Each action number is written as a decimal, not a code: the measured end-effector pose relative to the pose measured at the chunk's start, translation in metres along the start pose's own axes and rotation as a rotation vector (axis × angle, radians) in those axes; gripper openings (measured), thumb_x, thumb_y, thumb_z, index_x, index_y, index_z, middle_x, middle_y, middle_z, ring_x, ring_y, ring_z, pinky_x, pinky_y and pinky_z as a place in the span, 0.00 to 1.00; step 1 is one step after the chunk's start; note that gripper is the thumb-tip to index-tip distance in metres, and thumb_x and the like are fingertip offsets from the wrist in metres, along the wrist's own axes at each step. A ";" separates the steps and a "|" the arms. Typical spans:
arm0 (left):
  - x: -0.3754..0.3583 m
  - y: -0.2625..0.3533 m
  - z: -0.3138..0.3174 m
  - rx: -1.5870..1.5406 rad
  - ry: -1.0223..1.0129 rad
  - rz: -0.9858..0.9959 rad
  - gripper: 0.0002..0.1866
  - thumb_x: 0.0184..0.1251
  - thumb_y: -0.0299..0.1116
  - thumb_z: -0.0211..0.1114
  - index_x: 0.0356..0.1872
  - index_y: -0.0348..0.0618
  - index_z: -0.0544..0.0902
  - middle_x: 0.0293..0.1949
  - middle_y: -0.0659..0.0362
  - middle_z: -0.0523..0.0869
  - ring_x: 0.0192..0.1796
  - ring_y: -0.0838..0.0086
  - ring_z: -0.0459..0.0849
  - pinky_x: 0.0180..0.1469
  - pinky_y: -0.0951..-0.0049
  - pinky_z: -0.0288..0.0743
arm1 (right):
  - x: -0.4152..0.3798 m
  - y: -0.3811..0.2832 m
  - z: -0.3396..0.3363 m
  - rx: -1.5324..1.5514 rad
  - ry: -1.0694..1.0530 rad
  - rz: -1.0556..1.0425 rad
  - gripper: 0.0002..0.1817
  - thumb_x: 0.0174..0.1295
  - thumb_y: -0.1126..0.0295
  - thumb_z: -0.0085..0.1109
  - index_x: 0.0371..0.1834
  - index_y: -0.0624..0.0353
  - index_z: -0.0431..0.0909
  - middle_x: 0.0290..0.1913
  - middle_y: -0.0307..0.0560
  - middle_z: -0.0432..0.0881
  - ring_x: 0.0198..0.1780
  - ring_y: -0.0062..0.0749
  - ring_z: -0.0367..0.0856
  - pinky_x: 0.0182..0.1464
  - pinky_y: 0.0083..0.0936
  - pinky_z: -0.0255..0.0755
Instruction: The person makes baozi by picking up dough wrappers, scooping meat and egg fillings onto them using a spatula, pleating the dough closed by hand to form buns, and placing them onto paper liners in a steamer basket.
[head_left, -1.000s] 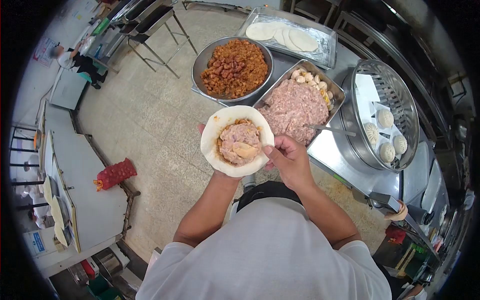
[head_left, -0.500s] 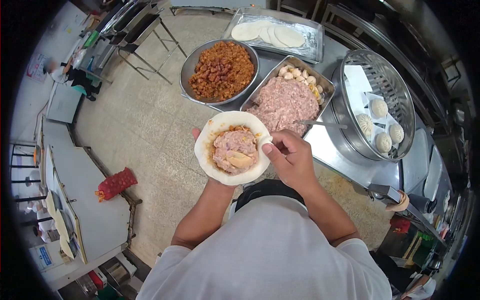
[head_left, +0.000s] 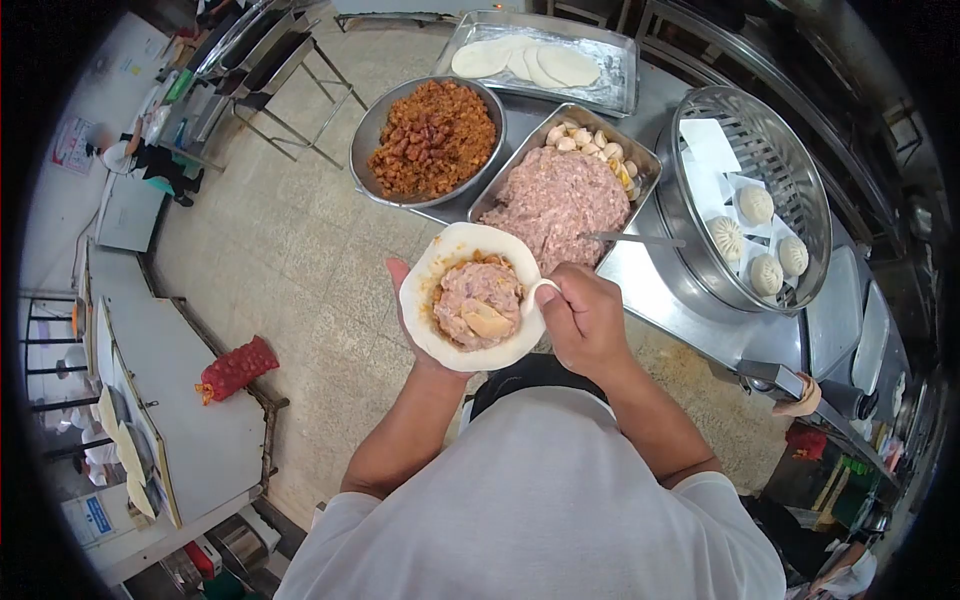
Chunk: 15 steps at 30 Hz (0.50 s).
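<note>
A round white dough wrapper [head_left: 415, 300] rests on my left hand [head_left: 428, 362], whose palm and fingers are mostly hidden under it. Pink minced meat [head_left: 470, 298] with a pale piece on top and orange-brown filling around it sits in the wrapper. My right hand [head_left: 585, 315] is closed, pinching the wrapper's right edge between thumb and fingers. Beyond my hands, a metal tray holds more minced meat [head_left: 565, 200], pale round pieces [head_left: 592, 143] and a metal utensil [head_left: 640, 239].
A bowl of reddish-brown filling [head_left: 435, 140] stands at the back left. Flat wrappers [head_left: 567, 66] lie on a floured tray [head_left: 610, 95]. A steamer [head_left: 690, 270] with several buns [head_left: 756, 204] is at right. Far left, a person [head_left: 125, 152] stands near a counter; a red net bag [head_left: 240, 370] lies nearer.
The wrapper has shifted slightly right and its right edge is pulled in a little more at my right fingertips. The view has turned slightly, moving the trays and bowl left.
</note>
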<state>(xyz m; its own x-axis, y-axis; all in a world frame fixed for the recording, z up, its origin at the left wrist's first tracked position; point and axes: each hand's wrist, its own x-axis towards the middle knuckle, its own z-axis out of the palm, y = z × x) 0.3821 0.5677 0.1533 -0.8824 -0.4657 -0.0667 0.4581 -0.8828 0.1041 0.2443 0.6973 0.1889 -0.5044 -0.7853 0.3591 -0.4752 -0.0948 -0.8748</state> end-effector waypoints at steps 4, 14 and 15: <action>0.001 -0.001 0.004 -0.002 0.047 0.014 0.50 0.66 0.79 0.39 0.68 0.42 0.73 0.65 0.48 0.77 0.64 0.53 0.79 0.66 0.49 0.74 | 0.003 -0.006 -0.008 -0.027 -0.004 0.035 0.05 0.61 0.74 0.64 0.33 0.66 0.80 0.27 0.51 0.76 0.25 0.40 0.75 0.29 0.33 0.68; 0.001 -0.003 0.001 0.018 0.050 -0.031 0.51 0.65 0.80 0.39 0.66 0.40 0.74 0.62 0.47 0.80 0.62 0.53 0.80 0.64 0.50 0.76 | 0.003 0.011 -0.001 0.232 0.005 0.154 0.10 0.61 0.69 0.69 0.39 0.64 0.81 0.31 0.42 0.78 0.28 0.23 0.75 0.31 0.23 0.70; 0.001 -0.003 0.000 0.011 0.047 -0.040 0.51 0.65 0.80 0.39 0.65 0.40 0.75 0.62 0.47 0.80 0.62 0.53 0.81 0.64 0.50 0.76 | 0.003 0.013 0.001 0.261 0.010 0.167 0.10 0.61 0.69 0.69 0.39 0.64 0.81 0.31 0.42 0.78 0.28 0.23 0.74 0.32 0.23 0.70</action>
<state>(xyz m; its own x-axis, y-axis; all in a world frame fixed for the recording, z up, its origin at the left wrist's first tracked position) 0.3803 0.5696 0.1532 -0.8938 -0.4328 -0.1174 0.4212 -0.9001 0.1114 0.2379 0.6932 0.1785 -0.5675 -0.7974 0.2052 -0.1843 -0.1199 -0.9755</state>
